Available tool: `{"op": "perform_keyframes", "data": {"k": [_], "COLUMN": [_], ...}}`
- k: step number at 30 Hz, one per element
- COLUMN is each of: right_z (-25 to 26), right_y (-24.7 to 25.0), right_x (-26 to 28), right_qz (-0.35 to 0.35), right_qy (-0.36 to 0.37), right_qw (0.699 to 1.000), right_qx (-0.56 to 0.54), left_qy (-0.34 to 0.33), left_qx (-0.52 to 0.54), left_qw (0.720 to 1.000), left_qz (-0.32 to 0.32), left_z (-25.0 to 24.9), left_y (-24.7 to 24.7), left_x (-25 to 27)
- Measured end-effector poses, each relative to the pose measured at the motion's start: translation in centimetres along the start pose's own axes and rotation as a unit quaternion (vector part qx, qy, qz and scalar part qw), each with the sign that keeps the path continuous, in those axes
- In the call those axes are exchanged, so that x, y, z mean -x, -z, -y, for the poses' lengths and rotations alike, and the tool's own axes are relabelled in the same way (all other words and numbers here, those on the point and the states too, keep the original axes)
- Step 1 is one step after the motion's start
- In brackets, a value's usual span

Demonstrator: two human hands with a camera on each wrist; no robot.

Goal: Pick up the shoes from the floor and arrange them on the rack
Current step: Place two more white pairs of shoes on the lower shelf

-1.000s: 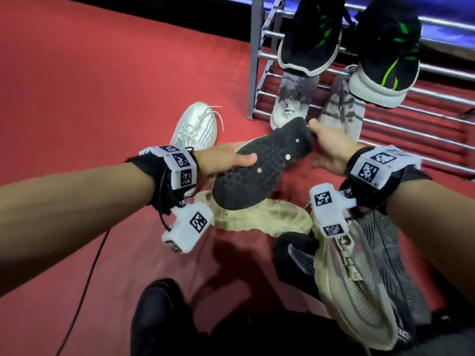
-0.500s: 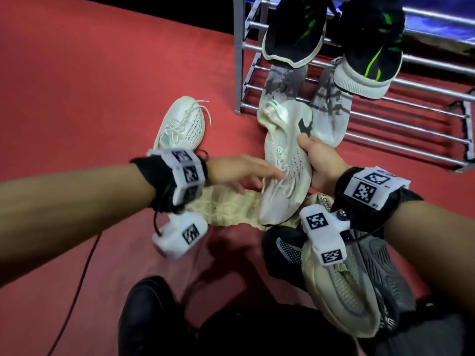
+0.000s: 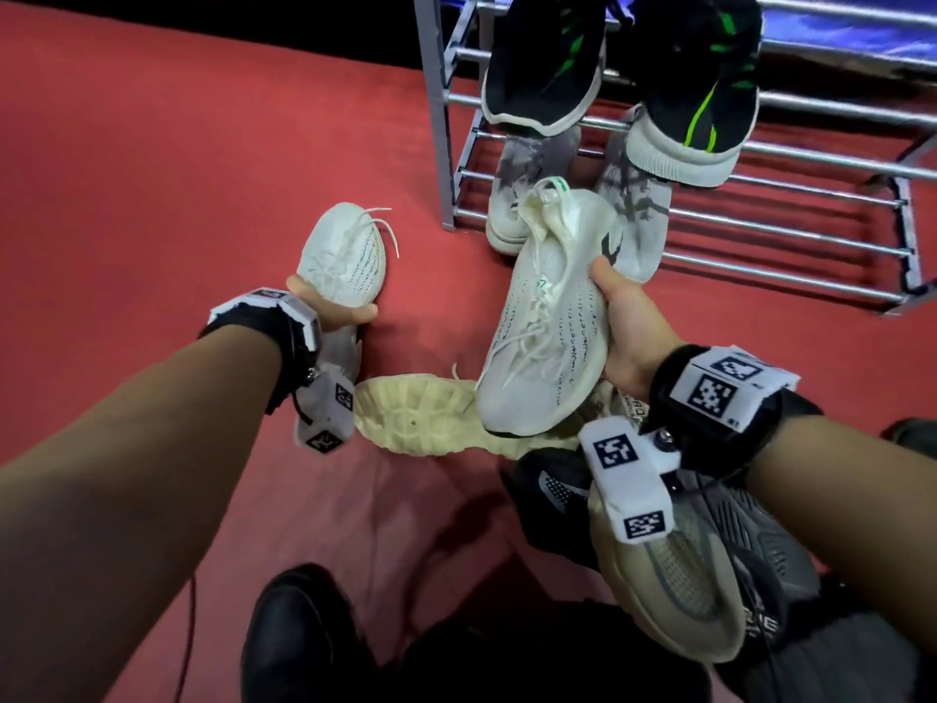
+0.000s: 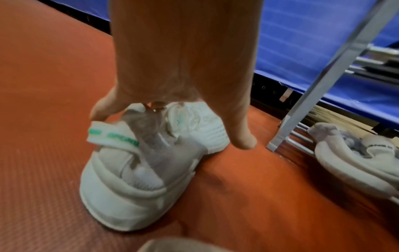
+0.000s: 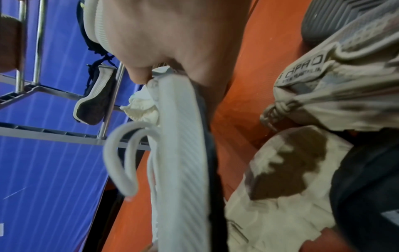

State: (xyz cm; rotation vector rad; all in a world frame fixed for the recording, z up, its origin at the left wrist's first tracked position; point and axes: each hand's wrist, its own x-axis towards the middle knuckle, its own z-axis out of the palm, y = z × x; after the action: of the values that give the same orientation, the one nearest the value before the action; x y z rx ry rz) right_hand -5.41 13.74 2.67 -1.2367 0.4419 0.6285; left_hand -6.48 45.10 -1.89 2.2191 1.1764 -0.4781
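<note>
My right hand (image 3: pixel 616 307) grips a white knit shoe (image 3: pixel 547 322) by its sole and side, laces up and toe toward me, held above the floor in front of the rack (image 3: pixel 791 241). In the right wrist view the shoe's ribbed white sole (image 5: pixel 181 153) runs down from my hand (image 5: pixel 172 42), and a lace loop hangs beside it. My left hand (image 3: pixel 332 304) reaches down over the matching white shoe (image 3: pixel 345 251) on the red floor. Its thumb and fingers curl round that shoe near the collar (image 4: pixel 138 153).
Two black-and-green shoes (image 3: pixel 547 63) sit on the rack's upper bars, and two grey-white shoes (image 3: pixel 527 195) on the lower bars. On the floor near me lie a beige shoe, sole up (image 3: pixel 421 418), a beige mesh shoe (image 3: pixel 674 575), a dark grey shoe (image 3: pixel 765 545) and a black shoe (image 3: pixel 299 641).
The shoe held sole-up by both hands has been turned laces-up and stays in my right hand. My left hand let go and moved left onto the white shoe on the floor.
</note>
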Motion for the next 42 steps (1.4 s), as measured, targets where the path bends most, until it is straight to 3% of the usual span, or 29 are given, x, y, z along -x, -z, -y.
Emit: {"op": "perform_keyframes", "data": {"k": [3, 6, 7, 9, 11, 16, 21, 27, 31, 38, 42], "right_z": [0.0, -0.2, -0.3, -0.4, -0.4, 0.0, 0.2, 1.1, 2.4, 3.3, 2.8], "right_y": [-0.6, -0.8, -0.8, -0.6, -0.5, -0.4, 0.1, 1.4, 2.3, 4.9, 8.1], "right_x": [-0.4, -0.9, -1.0, -1.2, -1.2, -1.1, -0.2, 1.1, 2.2, 4.4, 5.3], "right_qz": [0.002, 0.007, 0.010, 0.017, 0.019, 0.003, 0.000, 0.009, -0.004, -0.009, -0.025], "right_qy": [0.002, 0.003, 0.002, 0.002, 0.002, -0.006, -0.006, 0.008, 0.011, 0.027, 0.020], "right_qw": [1.000, 1.000, 1.000, 1.000, 1.000, 1.000, 1.000, 1.000, 1.000, 1.000, 0.999], "right_qx": [-0.012, -0.014, -0.014, -0.016, -0.017, -0.012, -0.016, 0.003, 0.006, -0.001, 0.031], "left_qy": [-0.008, 0.026, 0.039, 0.039, -0.012, -0.030, -0.074, -0.112, -0.153, -0.178, -0.177], "left_qx": [0.024, 0.029, 0.026, 0.007, 0.040, 0.115, 0.297, 0.356, 0.366, 0.315, 0.287], "left_qw": [0.999, 0.999, 0.999, 0.990, 0.975, 0.988, 0.946, 0.922, 0.908, 0.887, 0.882], "left_qz": [-0.020, -0.035, -0.008, 0.135, 0.220, 0.096, 0.105, 0.104, 0.132, 0.287, 0.330], "left_z": [0.0, 0.8, 1.4, 3.1, 3.8, 2.0, 1.2, -0.5, -2.0, -4.1, -4.5], "left_y": [-1.3, -1.6, -1.7, -2.2, -2.6, -2.8, -2.9, -3.4, -3.7, -5.0, -7.5], "left_x": [-0.1, -0.5, -1.0, -2.1, -2.0, 1.3, 3.2, 5.3, 6.5, 10.8, 14.2]}}
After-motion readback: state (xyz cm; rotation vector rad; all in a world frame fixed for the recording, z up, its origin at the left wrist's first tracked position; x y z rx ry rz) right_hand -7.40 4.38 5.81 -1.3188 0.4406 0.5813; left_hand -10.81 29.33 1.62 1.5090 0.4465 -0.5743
